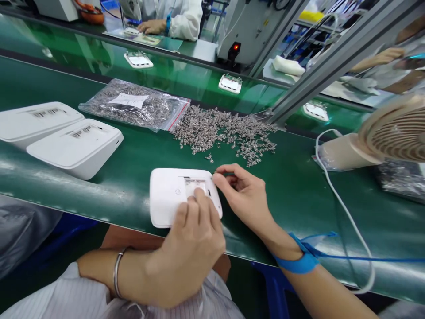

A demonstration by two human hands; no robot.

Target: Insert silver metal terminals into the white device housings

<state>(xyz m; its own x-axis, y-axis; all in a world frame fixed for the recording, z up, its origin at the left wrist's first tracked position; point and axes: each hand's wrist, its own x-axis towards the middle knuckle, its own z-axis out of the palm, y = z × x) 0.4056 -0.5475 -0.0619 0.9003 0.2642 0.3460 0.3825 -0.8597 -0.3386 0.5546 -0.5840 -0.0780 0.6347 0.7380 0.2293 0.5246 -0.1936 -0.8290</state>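
A white plastic housing (164, 195) lies on the green work surface in front of me, with a recessed compartment near its right end. My left hand (197, 235) reaches over it, fingers bent and the fingertips at the recess; whatever they press or hold is hidden. Beside the housing's upper right corner is my right hand (242, 190), thumb and index finger brought together; anything between them is too small to make out. Behind the housing spreads a heap of small metal clips (206, 128), a few lying loose nearer to me.
Two white housings (76, 146) rest at the left. A clear bag of metal parts (133, 104) lies behind. At right are a fan (352, 150) and white cable (345, 199). White parts (230, 83) sit on the far green strip; a co-worker's hand (152, 26) is beyond.
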